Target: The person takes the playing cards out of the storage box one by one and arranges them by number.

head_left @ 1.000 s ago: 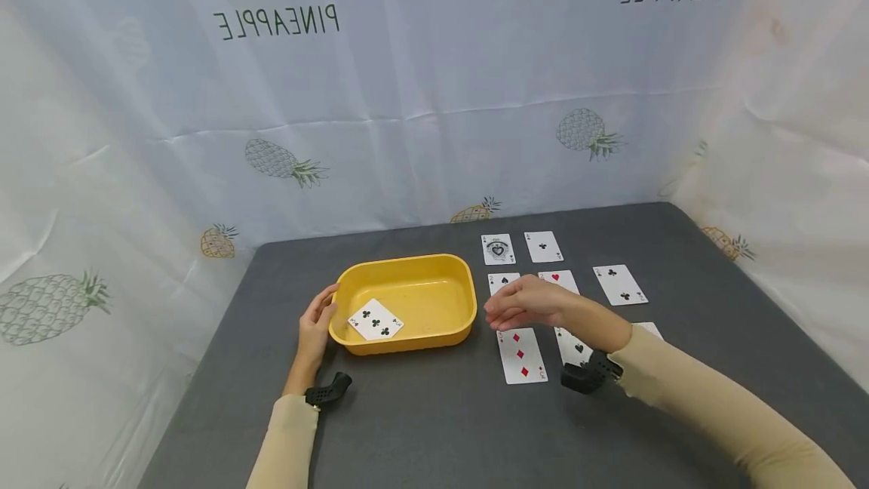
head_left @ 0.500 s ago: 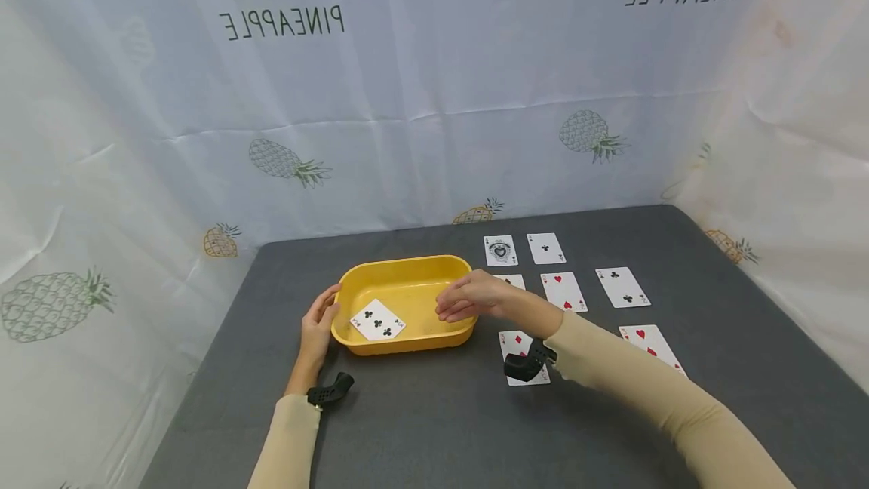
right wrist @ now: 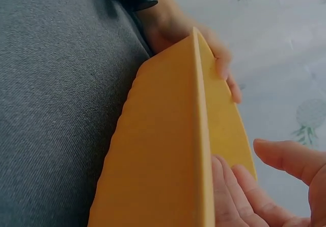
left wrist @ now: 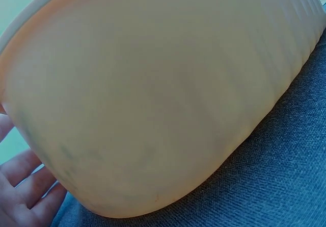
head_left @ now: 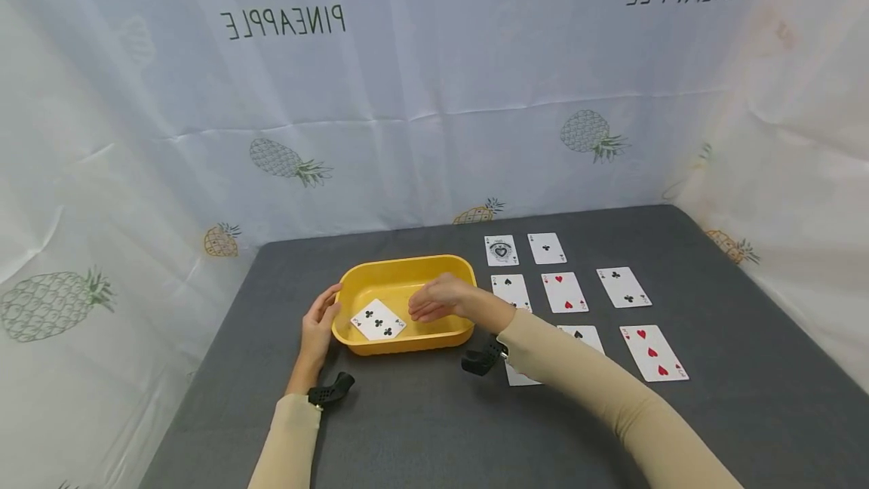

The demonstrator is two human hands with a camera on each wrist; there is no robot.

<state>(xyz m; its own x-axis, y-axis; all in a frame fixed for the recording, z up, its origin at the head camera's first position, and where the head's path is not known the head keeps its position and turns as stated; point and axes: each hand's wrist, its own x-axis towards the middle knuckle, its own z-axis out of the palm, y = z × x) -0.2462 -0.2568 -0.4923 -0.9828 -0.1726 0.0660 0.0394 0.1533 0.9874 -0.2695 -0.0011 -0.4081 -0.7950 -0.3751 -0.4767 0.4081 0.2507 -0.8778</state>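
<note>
A yellow plastic tray [head_left: 434, 341] rests on the dark cloth, with a three of clubs [head_left: 378, 321] lying face up at its left end. My left hand [head_left: 318, 323] grips the tray's left end, its fingertips at the rim. In the left wrist view that hand's fingers [left wrist: 43, 191] lie along the tray's outer wall. My right hand [head_left: 437, 299] hangs over the right part of the tray beside the card. The right wrist view shows the right thumb [right wrist: 288, 155] spread well apart from the fingers, with nothing between them.
Several playing cards lie face up right of the tray, among them a two of hearts [head_left: 565, 293], a two of clubs [head_left: 624, 287] and a three of hearts [head_left: 654, 353]. The right forearm covers part of the lower cards. A pineapple-print curtain [head_left: 434, 157] surrounds the table.
My right hand has moved left from above the cards to over the inside of the tray. The left hand, tray and three of clubs stay in place.
</note>
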